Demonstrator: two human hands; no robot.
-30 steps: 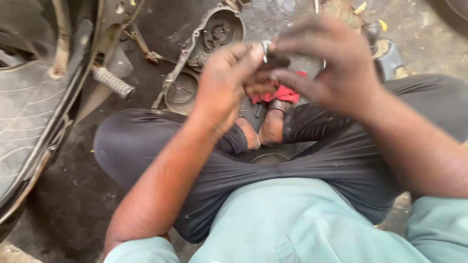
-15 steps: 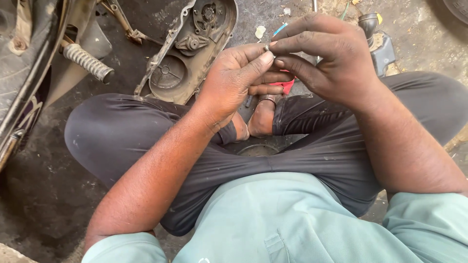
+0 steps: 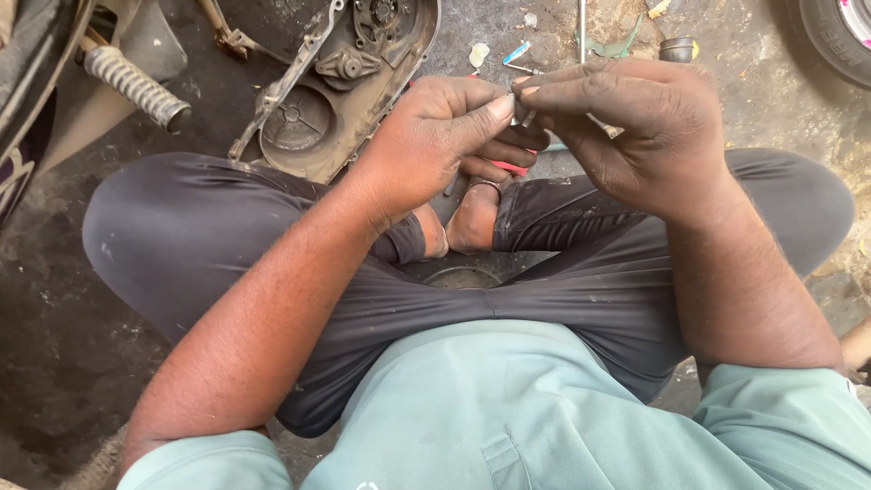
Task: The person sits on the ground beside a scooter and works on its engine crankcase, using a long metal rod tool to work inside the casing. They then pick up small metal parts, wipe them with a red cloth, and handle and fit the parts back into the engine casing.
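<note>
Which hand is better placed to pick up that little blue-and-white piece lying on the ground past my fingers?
Probably the right hand. The blue-and-white piece lies just beyond its fingertips, while the left hand sits slightly farther back. Both pinch a small metal part, so one must let go first.

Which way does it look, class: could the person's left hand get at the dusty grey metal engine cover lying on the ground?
Probably yes. The left hand hovers beside the dusty grey metal engine cover, nothing between, but its fingers pinch a small metal part together with the right hand.
</note>
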